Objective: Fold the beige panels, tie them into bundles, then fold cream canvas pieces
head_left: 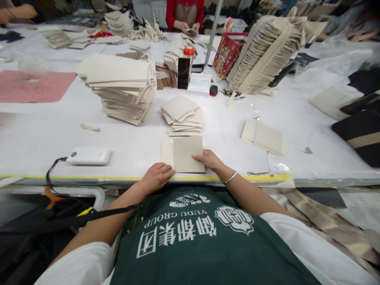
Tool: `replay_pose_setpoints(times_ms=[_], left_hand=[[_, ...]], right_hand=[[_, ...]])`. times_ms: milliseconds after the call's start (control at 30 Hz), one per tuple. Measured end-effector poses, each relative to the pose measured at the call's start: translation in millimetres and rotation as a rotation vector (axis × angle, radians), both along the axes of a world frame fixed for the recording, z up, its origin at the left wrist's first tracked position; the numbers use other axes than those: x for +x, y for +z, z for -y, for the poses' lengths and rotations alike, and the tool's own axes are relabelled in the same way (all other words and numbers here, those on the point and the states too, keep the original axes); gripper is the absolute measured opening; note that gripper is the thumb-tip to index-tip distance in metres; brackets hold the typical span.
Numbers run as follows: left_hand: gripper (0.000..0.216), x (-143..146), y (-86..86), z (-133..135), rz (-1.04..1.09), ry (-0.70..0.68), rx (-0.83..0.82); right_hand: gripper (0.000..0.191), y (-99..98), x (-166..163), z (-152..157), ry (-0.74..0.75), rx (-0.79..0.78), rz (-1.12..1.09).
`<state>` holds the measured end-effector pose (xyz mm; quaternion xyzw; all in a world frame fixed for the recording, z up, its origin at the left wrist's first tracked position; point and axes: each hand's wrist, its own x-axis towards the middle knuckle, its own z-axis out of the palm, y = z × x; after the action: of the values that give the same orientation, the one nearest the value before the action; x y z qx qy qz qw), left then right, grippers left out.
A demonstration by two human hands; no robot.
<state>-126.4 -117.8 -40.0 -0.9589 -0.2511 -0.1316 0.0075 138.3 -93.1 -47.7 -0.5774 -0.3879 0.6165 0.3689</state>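
At the table's near edge lies a square grey-beige panel, partly covering a paler cream panel that shows on its left. My right hand grips the square panel's right edge, thumb on top and fingers underneath. My left hand is closed at the near left corner of the two panels, its bent fingers pressing there; its thumb is hidden. Just beyond stands a short stack of similar cream panels. A taller stack rises behind it to the left.
A white power bank with a black cable lies left. Two overlapping panels lie right. Behind are a phone, a metal pole, a red patterned box and a tied bundle. Another person works across the table.
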Motion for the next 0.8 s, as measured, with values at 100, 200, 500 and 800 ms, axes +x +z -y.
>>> replay_pose_setpoints(times_ms=[100, 200, 500, 800], left_hand=[[0.021, 11, 1.2, 0, 0.046, -0.004, 0.014], [0.023, 21, -1.0, 0, 0.074, -0.001, 0.014], [0.023, 34, 1.2, -5, 0.075, 0.049, 0.067], [0.022, 32, 2.4, -7, 0.067, -0.023, 0.119]], right_hand=[[0.032, -1.5, 0, 0, 0.004, 0.005, 0.034], [0.029, -3.3, 2, -1, 0.028, 0.031, 0.084], [0.027, -8.8, 2, -4, 0.039, 0.092, 0.196], [0.021, 2.9, 12, -8, 0.173, 0.199, 0.361]])
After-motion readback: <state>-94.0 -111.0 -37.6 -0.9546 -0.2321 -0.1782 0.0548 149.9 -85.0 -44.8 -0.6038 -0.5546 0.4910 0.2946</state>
